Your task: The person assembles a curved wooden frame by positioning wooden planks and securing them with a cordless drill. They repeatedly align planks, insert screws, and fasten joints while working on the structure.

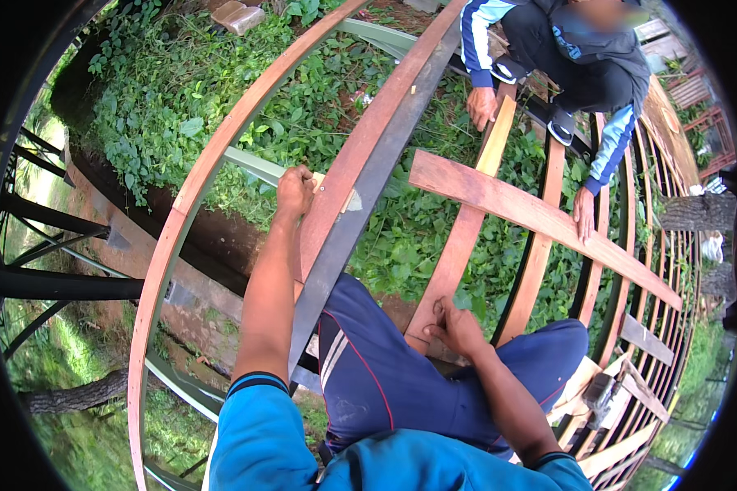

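Observation:
My left hand (296, 192) is closed in a fist at the edge of a long reddish-brown plank (360, 155), over the end of a green crossbar (254, 165). A small pale wood piece (317, 182) shows beside its fingers; what the fist holds is hidden. Over the near end of a narrower board (450, 258), my right hand (458, 327) has its fingers curled together near the thumb. Whatever they may pinch is too small to make out. A dark metal beam (336, 237) runs along the plank's right side.
Opposite me a person (581, 74) squats on the frame, one hand (583, 214) on a loose crosswise plank (540, 217). A curved wooden rail (176, 217) arcs along the left. Slats with gaps extend right, above green plants (385, 245). A dark tool (602, 391) lies at lower right.

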`<action>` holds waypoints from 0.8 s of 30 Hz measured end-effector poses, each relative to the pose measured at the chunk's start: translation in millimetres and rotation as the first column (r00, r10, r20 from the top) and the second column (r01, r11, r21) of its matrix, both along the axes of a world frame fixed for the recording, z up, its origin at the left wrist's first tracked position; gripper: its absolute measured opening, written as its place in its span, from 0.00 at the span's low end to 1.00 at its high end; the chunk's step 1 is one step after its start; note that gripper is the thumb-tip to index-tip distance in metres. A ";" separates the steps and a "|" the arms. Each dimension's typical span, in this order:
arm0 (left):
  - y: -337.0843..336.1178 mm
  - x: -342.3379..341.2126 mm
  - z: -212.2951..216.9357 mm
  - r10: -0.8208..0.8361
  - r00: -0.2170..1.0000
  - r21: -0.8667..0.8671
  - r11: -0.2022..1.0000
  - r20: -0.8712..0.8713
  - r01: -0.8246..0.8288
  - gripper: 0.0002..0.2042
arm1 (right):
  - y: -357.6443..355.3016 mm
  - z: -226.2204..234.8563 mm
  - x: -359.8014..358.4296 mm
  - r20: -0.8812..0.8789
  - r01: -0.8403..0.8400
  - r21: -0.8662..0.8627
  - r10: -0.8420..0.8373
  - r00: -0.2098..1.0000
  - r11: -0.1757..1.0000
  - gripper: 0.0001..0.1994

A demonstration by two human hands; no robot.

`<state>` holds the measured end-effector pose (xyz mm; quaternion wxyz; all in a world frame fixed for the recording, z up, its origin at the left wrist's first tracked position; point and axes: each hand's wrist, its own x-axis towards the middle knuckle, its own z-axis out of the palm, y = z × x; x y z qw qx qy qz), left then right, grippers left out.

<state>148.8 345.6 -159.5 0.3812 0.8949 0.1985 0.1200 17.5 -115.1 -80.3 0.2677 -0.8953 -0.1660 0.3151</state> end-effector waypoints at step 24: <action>-88.0 -10.8 31.2 0.369 0.925 0.482 0.829 -0.089 -0.285 0.09 | -72.1 4.4 301.4 0.437 0.014 -0.362 0.156 0.886 0.932 0.59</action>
